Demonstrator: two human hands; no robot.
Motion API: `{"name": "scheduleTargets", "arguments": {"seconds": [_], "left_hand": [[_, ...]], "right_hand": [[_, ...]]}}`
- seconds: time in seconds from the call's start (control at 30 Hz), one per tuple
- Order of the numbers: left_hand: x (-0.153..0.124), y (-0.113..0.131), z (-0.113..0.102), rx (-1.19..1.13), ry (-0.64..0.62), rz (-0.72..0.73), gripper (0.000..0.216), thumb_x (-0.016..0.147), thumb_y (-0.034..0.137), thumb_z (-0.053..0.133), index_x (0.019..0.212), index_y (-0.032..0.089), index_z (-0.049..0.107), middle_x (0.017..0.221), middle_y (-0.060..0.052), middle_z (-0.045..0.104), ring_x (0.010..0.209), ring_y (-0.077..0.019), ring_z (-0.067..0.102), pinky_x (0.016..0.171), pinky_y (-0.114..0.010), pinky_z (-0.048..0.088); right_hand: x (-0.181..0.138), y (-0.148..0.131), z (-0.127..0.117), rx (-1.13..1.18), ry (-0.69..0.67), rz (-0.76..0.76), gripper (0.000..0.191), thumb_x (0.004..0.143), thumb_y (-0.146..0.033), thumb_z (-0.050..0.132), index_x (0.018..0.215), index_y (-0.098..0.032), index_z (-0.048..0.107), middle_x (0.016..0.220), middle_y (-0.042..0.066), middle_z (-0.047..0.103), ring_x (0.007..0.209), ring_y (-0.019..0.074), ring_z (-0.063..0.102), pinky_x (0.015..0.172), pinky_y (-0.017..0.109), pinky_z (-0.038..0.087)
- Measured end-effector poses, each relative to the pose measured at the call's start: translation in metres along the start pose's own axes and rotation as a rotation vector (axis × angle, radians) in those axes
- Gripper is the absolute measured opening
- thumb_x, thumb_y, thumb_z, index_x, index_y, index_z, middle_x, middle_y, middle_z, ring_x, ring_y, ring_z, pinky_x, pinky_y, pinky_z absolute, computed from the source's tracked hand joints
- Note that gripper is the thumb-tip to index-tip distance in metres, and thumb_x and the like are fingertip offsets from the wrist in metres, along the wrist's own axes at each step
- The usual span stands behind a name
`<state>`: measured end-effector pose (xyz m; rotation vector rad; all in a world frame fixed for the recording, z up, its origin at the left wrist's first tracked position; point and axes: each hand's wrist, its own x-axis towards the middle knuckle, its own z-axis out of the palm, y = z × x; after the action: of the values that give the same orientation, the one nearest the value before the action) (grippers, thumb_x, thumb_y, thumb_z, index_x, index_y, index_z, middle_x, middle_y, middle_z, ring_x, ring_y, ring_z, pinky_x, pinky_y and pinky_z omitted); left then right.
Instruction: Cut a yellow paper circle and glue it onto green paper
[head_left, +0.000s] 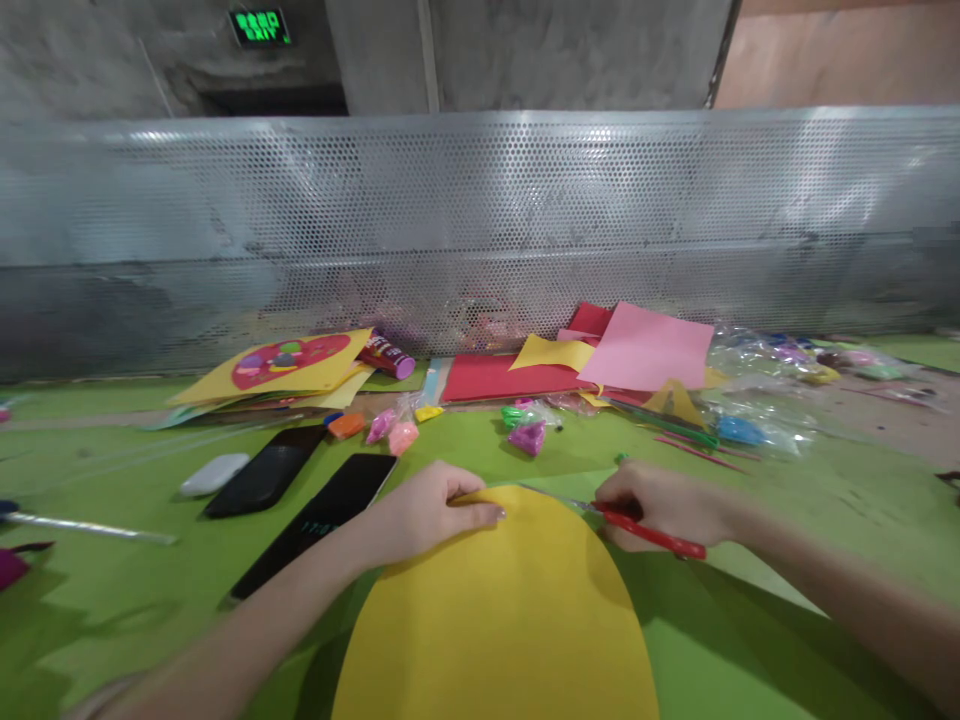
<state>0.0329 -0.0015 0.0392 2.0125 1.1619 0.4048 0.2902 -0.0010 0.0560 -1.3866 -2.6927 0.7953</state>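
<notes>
A large yellow sheet of paper (499, 610) with a rounded top edge fills the lower middle of the view. My left hand (431, 512) pinches its upper left edge between thumb and fingers. Red-handled scissors (652, 533) sit in my right hand (660, 500), whose fingers are wrapped round the handles. The blades point left along the top edge of the yellow paper; whether they touch it I cannot tell. Light green paper (697, 620) lies beneath and to the right of the yellow sheet.
Two black phones (322, 510) (268, 470) and a white case (214, 474) lie left of my left hand. Small clay packets (528, 437) stand ahead. Behind them are a yellow card with a red heart (292, 362), pink paper (651, 347) and a perforated metal panel (480, 220).
</notes>
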Motion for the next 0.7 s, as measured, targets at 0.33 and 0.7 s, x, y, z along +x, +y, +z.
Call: {"name": "scheduleTargets", "arguments": {"seconds": [0.33,0.7], "left_hand": [[-0.0008,0.0012,0.0005,0.012,-0.007,-0.008,0.042,0.071,0.051,0.049,0.054,0.02,0.028,0.055,0.007,0.021,0.048,-0.0088,0.023,0.044,-0.024,0.015],[-0.0013,0.0017,0.0003,-0.01,-0.036,-0.019,0.038,0.072,0.05,0.049,0.055,0.019,0.034,0.055,0.006,0.023,0.048,-0.0088,0.024,0.043,-0.023,0.017]], "right_hand": [[0.0019,-0.0006,0.0001,0.003,0.003,-0.021,0.018,0.06,-0.014,0.043,0.048,-0.018,0.03,0.047,-0.007,0.024,0.044,0.0061,0.023,0.039,0.019,0.02],[0.0006,0.0023,0.0018,-0.015,-0.008,0.001,0.019,0.06,-0.016,0.044,0.048,-0.019,0.03,0.048,-0.007,0.025,0.045,0.0063,0.024,0.039,0.02,0.02]]}}
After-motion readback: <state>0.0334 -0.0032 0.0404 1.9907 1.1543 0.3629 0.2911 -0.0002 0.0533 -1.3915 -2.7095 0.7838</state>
